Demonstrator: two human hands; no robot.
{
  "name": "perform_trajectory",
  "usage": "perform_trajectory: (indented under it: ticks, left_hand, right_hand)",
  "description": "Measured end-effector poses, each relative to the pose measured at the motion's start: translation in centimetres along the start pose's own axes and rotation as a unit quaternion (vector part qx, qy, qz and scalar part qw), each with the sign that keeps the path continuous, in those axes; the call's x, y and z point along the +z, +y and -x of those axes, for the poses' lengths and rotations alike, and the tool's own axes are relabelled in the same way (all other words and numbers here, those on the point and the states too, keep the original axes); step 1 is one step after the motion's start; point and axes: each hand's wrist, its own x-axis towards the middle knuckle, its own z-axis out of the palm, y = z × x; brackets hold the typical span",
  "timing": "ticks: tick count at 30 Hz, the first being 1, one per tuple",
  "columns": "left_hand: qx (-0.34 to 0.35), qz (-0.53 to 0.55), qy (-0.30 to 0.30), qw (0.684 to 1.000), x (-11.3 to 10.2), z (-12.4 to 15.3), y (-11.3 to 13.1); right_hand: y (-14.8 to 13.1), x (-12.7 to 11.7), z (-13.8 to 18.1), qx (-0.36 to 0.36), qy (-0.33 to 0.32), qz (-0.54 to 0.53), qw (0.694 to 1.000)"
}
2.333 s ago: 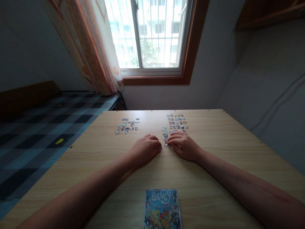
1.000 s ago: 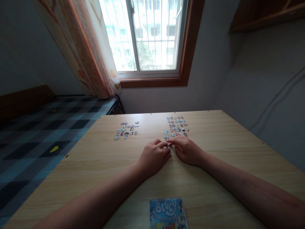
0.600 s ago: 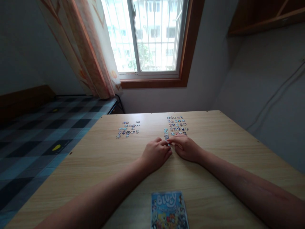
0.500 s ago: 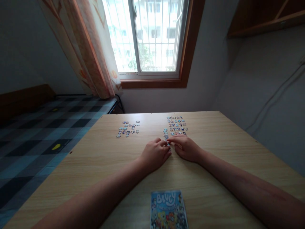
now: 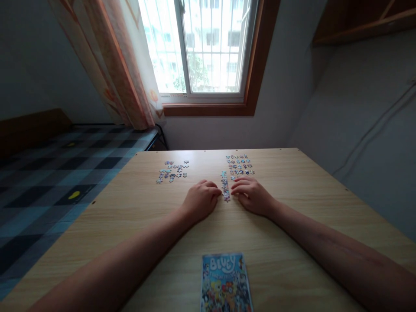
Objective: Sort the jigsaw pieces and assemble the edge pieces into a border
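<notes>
A narrow strip of joined jigsaw pieces (image 5: pixel 225 188) lies on the wooden table between my two hands. My left hand (image 5: pixel 202 199) rests on the left, fingers loosely bent, its fingertips at the strip's edge; whether they touch it I cannot tell. On the right, my right hand (image 5: pixel 251 196) rests with its fingers apart and curved, a small gap from the strip, holding nothing. Rows of loose puzzle pieces (image 5: pixel 239 166) are laid out just beyond my right hand, which covers the nearest part of them.
Another group of scattered puzzle pieces (image 5: pixel 172 170) sits at the back left of the table (image 5: pixel 156 255). Near me lies a blue "Bluey" picture box (image 5: pixel 226 284). A bed with a checked cover (image 5: pixel 78 173) stands to the left, and a window (image 5: pixel 212 52) is ahead.
My hands have drawn apart from the strip, the left one moving left, so the whole strip now shows. The view has tilted down slightly.
</notes>
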Motion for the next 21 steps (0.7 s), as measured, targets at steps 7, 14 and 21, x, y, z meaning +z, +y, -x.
perform_trajectory:
  ticks: [7, 14, 21]
  left_hand:
    - [0.028, 0.008, 0.001, 1.000, 0.1, -0.2, 0.0]
    - [0.025, 0.008, 0.007, 1.000, 0.4, -0.5, 0.3]
    - [0.014, 0.010, 0.006, 1.000, 0.2, -0.7, 0.9]
  right_hand:
    - [-0.2, -0.4, -0.1, 0.001, -0.027, 0.021, 0.999]
    - [0.0, -0.9, 0.1, 0.009, -0.028, 0.029, 0.999]
    - [0.0, -1.1, 0.2, -0.003, -0.029, 0.023, 0.999]
